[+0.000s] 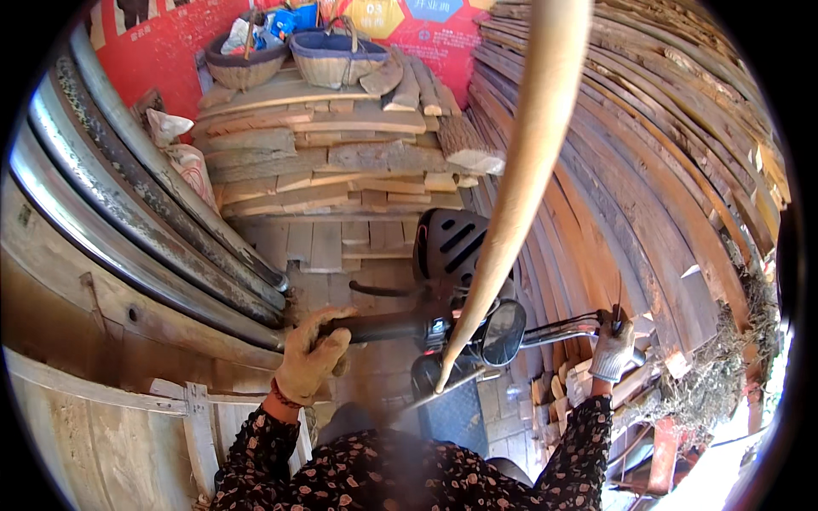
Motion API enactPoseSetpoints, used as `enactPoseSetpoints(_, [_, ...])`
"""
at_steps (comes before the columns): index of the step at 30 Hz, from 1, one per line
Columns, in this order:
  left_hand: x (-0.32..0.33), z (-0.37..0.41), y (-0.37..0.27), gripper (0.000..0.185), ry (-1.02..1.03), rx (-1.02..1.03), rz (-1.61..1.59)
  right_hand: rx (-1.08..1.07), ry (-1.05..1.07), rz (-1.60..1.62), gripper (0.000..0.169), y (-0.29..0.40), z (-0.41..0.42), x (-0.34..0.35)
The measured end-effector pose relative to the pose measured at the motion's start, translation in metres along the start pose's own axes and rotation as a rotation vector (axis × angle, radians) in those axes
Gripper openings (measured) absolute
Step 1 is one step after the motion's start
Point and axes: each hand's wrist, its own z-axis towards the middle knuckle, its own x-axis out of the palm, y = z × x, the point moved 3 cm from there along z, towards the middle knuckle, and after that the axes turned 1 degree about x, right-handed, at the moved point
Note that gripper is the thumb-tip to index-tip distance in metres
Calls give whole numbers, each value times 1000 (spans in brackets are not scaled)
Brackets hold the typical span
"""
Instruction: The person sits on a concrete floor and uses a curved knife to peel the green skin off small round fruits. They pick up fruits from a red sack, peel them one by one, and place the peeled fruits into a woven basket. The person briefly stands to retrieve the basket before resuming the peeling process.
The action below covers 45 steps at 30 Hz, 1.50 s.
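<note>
My left hand [310, 361], in a tan work glove, holds the end of the black left handlebar grip [383, 327] of a scooter. On the other side, my right hand [610, 354], in a pale knit glove, is curled around the right handlebar end, whose grip is mostly hidden. Between them sits the scooter's dark rounded dash [505, 332]. A long smooth wooden pole [524, 172] slants up from near the footboard [450, 409] towards the camera and covers part of the scooter. The slotted black front part [450, 243] faces the wood ahead.
Stacked boards [319, 160] stand ahead, bearing two wicker baskets [339, 61]. Long planks [639, 191] are piled along the right. Metal pipes [128, 185] lean at the left above a wooden frame [108, 383]. Dry brush [696, 370] lies beyond my right hand.
</note>
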Motion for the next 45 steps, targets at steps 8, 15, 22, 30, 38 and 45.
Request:
enactPoseSetpoints(8, [30, 30, -6, 31, 164, 445, 482, 154, -161, 478, 29, 62, -38, -35])
enactPoseSetpoints(15, [78, 56, -25, 46, 394, 736, 811, 52, 324, 569, 18, 248, -92, -64])
enactPoseSetpoints(22, [125, 71, -27, 51, 460, 857, 801, -471, 138, 273, 40, 317, -33, -48])
enactPoseSetpoints(30, [140, 79, -25, 51, 586, 724, 718, -291, 285, 574, 36, 280, -39, -16])
enactPoseSetpoints(38, [87, 92, 18, 35, 614, -50, -84, -246, 372, 597, 31, 285, -23, -22])
enactPoseSetpoints(45, [65, 170, 31, 31, 643, 42, -47, -277, 243, 507, 32, 276, -40, -10])
